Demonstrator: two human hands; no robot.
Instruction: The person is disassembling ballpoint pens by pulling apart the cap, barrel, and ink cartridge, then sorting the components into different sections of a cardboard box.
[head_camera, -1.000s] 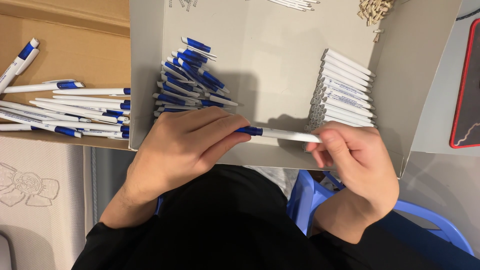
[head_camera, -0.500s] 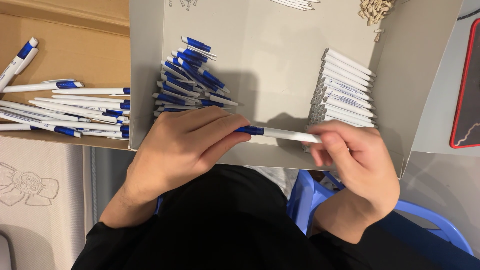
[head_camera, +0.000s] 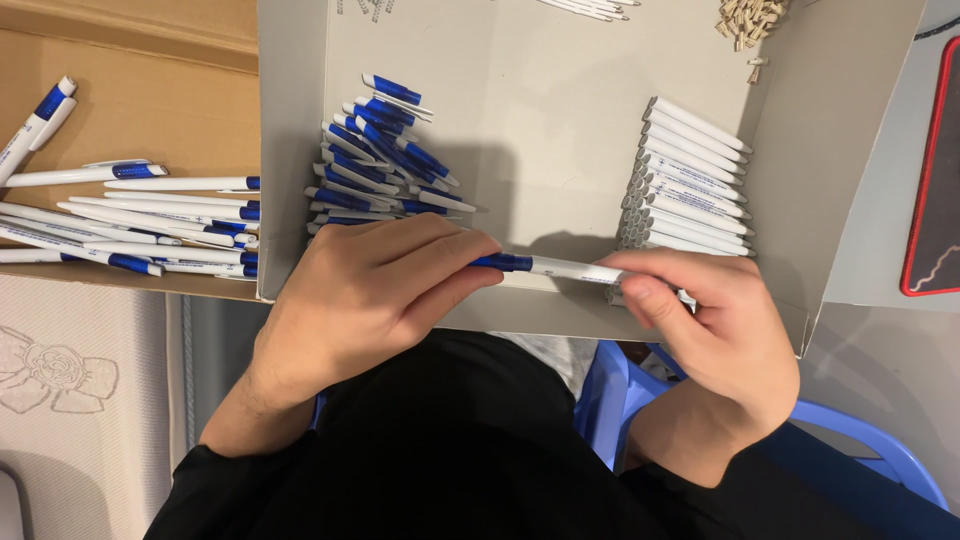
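My left hand (head_camera: 375, 290) and my right hand (head_camera: 715, 335) hold one white pen with a blue grip (head_camera: 555, 266) level between them, above the near edge of a grey cardboard tray (head_camera: 540, 120). The left fingers close on its blue end, the right fingers pinch its white end. In the tray, a heap of blue pen halves (head_camera: 385, 160) lies just beyond my left hand. A neat row of white pen barrels (head_camera: 690, 180) lies beyond my right hand.
A brown cardboard box (head_camera: 150, 80) at the left holds several finished white-and-blue pens (head_camera: 130, 225). Small tan parts (head_camera: 748, 18) lie at the tray's far right corner. A red-edged dark object (head_camera: 935, 180) is at the right. A blue plastic stool (head_camera: 870, 450) shows below.
Both hands stay almost still on the pen. My right fingers have shifted slightly along its white end.
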